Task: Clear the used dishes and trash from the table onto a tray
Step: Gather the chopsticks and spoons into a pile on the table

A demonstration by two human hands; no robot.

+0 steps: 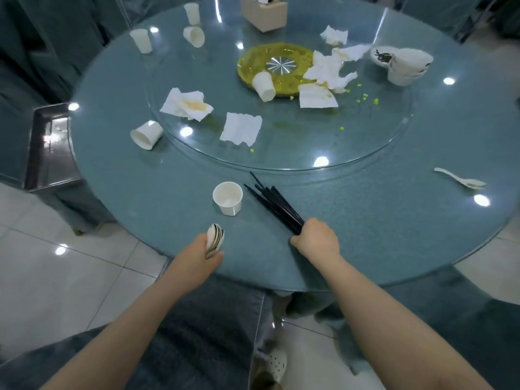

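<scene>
My right hand (316, 237) grips a bundle of black chopsticks (274, 205) by one end; their tips fan out over the near table. My left hand (201, 253) holds a stack of white spoons (215, 237) at the table's near edge. An upright paper cup (228, 197) stands between the two hands. A metal tray (49, 144) sits at the left beside the round table (365, 235). Further off lie tipped paper cups (146, 135) (264, 86), soiled napkins (187, 104) (241, 128) (323, 77), stacked white bowls (405, 66) and one loose white spoon (461, 179).
A glass turntable (309, 153) covers the table's middle, with a yellow hub (275, 66) and small green crumbs (365, 98). A beige tissue box (264, 12) and more paper cups (194, 35) (142, 40) stand at the back. Covered chairs ring the table; tiled floor lies below.
</scene>
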